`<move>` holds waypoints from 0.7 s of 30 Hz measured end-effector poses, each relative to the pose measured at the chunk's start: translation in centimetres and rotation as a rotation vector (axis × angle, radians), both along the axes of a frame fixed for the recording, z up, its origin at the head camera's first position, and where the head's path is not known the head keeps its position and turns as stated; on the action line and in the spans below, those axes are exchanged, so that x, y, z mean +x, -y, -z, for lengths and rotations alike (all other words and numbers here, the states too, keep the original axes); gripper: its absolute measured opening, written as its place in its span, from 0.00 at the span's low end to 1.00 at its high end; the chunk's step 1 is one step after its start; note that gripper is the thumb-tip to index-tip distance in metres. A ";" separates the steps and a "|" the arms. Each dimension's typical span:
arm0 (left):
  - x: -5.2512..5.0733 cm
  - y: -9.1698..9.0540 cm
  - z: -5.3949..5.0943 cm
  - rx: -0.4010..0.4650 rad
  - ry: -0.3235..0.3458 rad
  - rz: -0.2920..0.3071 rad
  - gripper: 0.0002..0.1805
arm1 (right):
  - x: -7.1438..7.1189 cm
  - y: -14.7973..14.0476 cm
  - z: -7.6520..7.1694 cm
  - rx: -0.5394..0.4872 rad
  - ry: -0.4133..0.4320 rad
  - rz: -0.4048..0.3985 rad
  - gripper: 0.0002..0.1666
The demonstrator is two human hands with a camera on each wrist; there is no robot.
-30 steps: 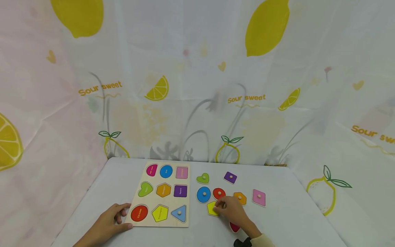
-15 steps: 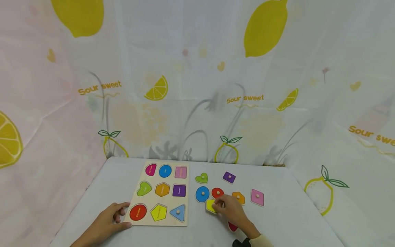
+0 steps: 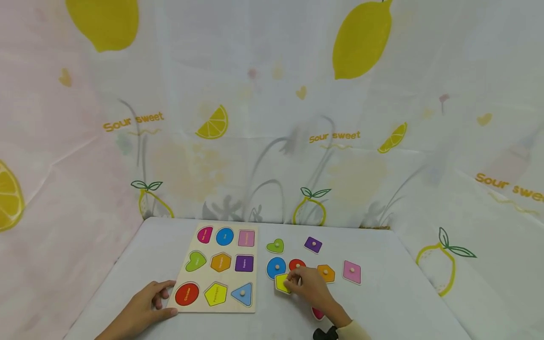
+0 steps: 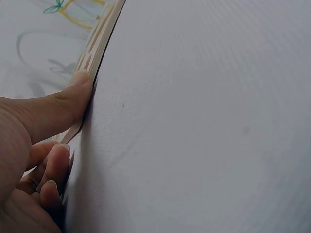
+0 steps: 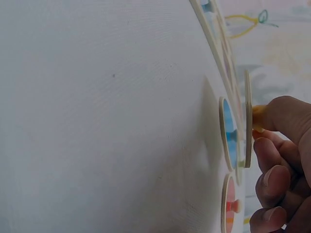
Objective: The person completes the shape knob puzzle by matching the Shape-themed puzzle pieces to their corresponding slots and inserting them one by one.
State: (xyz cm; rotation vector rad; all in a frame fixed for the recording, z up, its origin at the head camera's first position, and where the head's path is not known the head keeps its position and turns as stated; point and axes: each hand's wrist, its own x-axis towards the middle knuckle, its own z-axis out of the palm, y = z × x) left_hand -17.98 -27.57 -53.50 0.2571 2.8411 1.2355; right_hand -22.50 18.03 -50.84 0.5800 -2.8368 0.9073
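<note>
A wooden shape puzzle board [image 3: 199,274] lies on the table at centre left. My left hand [image 3: 144,304] holds its near left corner, thumb on the front edge and fingers at the left edge; in the left wrist view the thumb [image 4: 63,104] presses the board's edge. My right hand [image 3: 312,285] pinches the knob of a yellow pentagon puzzle piece [image 3: 281,283]. That piece [image 5: 248,121] is lifted off the table in the right wrist view, near the blue round piece [image 5: 227,133]. A blue triangle piece [image 3: 242,293] sits in the board's near right recess.
Loose knobbed pieces lie right of the board: a green heart [image 3: 276,246], purple square [image 3: 313,244], orange hexagon [image 3: 326,273], pink piece [image 3: 352,271] and partly hidden red circle [image 3: 296,263]. A dark red piece [image 3: 318,313] shows below my right wrist. Lemon-print cloth [image 3: 255,118] surrounds the table.
My right hand has lifted the yellow pentagon piece and carried it slightly left, towards the board. The left hand stays at the board's corner. The head view has shifted a little.
</note>
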 end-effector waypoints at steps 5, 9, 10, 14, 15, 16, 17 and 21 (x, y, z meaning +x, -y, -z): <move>0.1 0.1 0.1 0.006 0.010 -0.009 0.42 | 0.2 0.4 -0.1 -0.005 0.009 -0.002 0.07; 0.0 0.0 0.1 0.002 0.032 -0.022 0.42 | 0.1 0.7 0.1 -0.016 0.024 -0.009 0.07; 0.0 0.0 0.1 0.002 0.036 -0.025 0.42 | 0.1 0.7 0.2 -0.014 0.024 -0.010 0.07; 0.0 -0.1 0.0 0.003 0.037 -0.026 0.42 | -0.1 1.0 0.5 0.006 0.015 -0.014 0.07; 0.0 -0.1 0.0 0.001 0.037 -0.029 0.42 | -0.2 1.1 0.6 0.009 0.012 -0.019 0.07; 0.0 -0.1 0.0 0.000 0.041 -0.033 0.43 | -0.1 1.2 0.6 0.010 0.013 -0.021 0.07; 0.0 -0.1 0.1 -0.001 0.046 -0.038 0.43 | -0.1 1.4 0.5 0.008 0.015 -0.024 0.07; 0.1 -0.1 0.2 0.021 0.027 -0.034 0.42 | 0.0 2.1 0.1 0.000 0.021 -0.034 0.08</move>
